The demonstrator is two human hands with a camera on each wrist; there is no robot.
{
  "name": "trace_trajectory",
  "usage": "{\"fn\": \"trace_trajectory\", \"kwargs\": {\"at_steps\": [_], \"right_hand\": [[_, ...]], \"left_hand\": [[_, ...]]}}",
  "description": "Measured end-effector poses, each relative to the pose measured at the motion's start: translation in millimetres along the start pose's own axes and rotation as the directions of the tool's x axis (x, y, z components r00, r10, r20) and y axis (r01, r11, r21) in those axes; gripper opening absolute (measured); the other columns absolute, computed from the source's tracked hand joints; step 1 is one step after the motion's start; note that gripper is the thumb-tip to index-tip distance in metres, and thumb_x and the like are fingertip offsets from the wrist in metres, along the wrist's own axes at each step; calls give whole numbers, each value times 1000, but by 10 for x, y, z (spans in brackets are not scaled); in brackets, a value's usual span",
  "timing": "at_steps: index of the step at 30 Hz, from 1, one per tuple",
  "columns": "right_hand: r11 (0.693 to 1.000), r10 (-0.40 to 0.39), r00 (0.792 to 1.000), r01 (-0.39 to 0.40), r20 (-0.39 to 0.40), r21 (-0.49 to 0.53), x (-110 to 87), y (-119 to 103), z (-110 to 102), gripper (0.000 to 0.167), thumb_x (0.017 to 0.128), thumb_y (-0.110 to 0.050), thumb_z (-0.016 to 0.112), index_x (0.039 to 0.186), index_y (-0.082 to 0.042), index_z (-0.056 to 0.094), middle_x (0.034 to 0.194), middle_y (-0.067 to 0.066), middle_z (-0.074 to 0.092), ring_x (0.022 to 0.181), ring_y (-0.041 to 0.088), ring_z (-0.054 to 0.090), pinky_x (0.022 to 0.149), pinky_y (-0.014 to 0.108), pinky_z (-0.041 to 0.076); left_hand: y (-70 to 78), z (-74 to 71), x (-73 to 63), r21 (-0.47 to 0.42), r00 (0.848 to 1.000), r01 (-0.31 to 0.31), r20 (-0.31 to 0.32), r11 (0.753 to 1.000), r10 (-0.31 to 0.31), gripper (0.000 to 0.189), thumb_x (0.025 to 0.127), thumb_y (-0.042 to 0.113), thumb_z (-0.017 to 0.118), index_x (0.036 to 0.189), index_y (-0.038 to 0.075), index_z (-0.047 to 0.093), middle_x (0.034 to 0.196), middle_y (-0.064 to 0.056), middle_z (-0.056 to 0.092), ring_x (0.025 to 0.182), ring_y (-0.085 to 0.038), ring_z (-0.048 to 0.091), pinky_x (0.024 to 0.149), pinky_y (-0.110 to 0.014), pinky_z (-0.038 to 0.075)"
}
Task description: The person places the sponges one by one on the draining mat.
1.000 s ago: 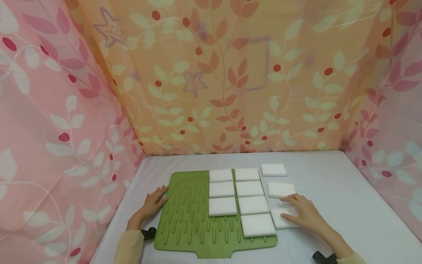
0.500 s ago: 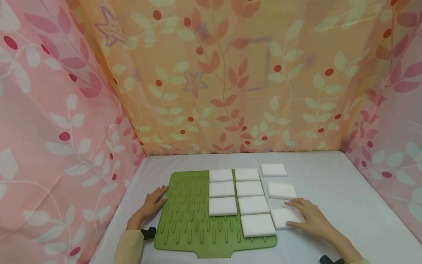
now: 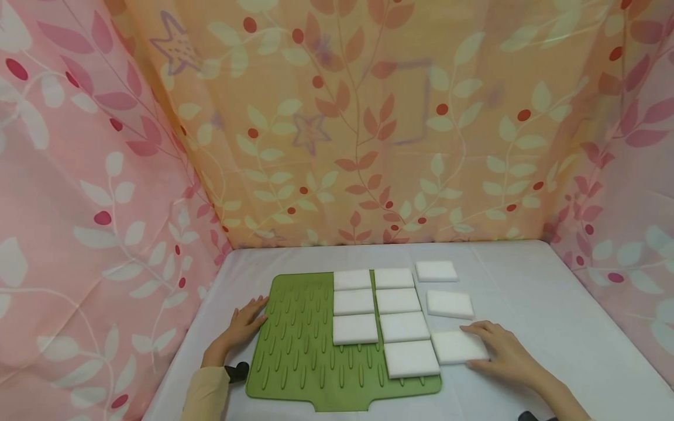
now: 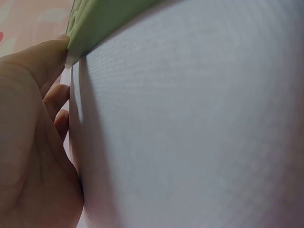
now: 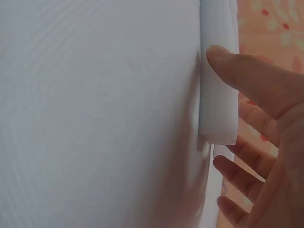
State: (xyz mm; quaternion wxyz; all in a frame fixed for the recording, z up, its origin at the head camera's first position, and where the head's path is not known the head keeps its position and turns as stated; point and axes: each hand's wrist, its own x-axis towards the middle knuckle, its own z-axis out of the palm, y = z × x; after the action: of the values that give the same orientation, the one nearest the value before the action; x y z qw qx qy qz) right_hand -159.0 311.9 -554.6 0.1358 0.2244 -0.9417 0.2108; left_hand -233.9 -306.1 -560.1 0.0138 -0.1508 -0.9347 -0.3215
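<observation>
A green ridged drying mat (image 3: 300, 345) lies flat on the table, with two columns of white sponge blocks (image 3: 411, 358) on its right half. My left hand (image 3: 244, 321) rests at the mat's left edge; in the left wrist view the thumb (image 4: 52, 52) touches that edge. Right of the mat, my right hand (image 3: 502, 354) pinches the nearest loose white sponge block (image 3: 455, 347), thumb on its near side and index finger at its far side. The right wrist view shows the thumb (image 5: 232, 69) against the block's side (image 5: 218, 109), with the other fingers partly hidden behind.
Two more loose white sponge blocks lie beyond the right hand, a middle one (image 3: 449, 303) and a far one (image 3: 436, 271). The white-covered table (image 3: 532, 292) ends at a flowered curtain (image 3: 363, 146) behind, and similar curtains stand at both sides.
My right hand has moved right and slightly nearer, from above the loose blocks onto the sides of the nearest one. The left hand has stayed at the mat's edge.
</observation>
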Motion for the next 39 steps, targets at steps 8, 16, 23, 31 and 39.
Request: {"fn": "trace_trajectory", "kwargs": {"at_steps": [8, 16, 23, 31, 39], "right_hand": [[999, 41, 999, -41, -12, -14, -23, 23, -86, 67, 62, -51, 80, 118, -18, 62, 108, -1, 59, 97, 24, 55, 76, 49, 42], [998, 49, 998, -50, -33, -31, -32, 81, -157, 67, 62, -51, 79, 119, -18, 62, 108, 0, 59, 96, 25, 55, 73, 49, 43], [999, 42, 997, -45, -70, -30, -16, 60, -184, 65, 63, -48, 81, 117, -16, 63, 106, 0, 59, 95, 24, 55, 71, 48, 43], [997, 76, 994, -74, -74, 36, 39, -29, -210, 63, 65, -44, 81, 118, -16, 62, 107, 1, 59, 97, 27, 55, 74, 52, 43], [998, 55, 994, -50, -91, 49, 128, -119, -181, 61, 65, -42, 81, 118, -18, 62, 107, 1, 60, 99, 24, 54, 76, 51, 43]], "left_hand": [[13, -11, 4, 24, 1000, 13, 18, 1000, -14, 53, 97, 24, 49, 143, 3, 34, 147, -23, 29, 136, -46, 18, 100, -70, 1], [-36, 20, 2, -2, 998, -49, -27, 999, 49, 51, 95, 22, 51, 141, 3, 38, 143, -27, 32, 133, -48, 21, 97, -72, 3], [-28, 15, -1, 21, 1000, -30, -1, 999, 30, 52, 96, 23, 49, 142, 2, 35, 144, -28, 30, 133, -49, 20, 97, -71, 3], [12, -18, -1, 13, 998, 51, 46, 999, -52, 54, 97, 27, 49, 144, 6, 33, 149, -21, 26, 137, -44, 16, 102, -67, -2], [-24, -11, 10, 1, 997, 52, 55, 999, -52, 54, 96, 27, 50, 144, 9, 33, 150, -19, 26, 138, -42, 16, 103, -67, -3]]}}
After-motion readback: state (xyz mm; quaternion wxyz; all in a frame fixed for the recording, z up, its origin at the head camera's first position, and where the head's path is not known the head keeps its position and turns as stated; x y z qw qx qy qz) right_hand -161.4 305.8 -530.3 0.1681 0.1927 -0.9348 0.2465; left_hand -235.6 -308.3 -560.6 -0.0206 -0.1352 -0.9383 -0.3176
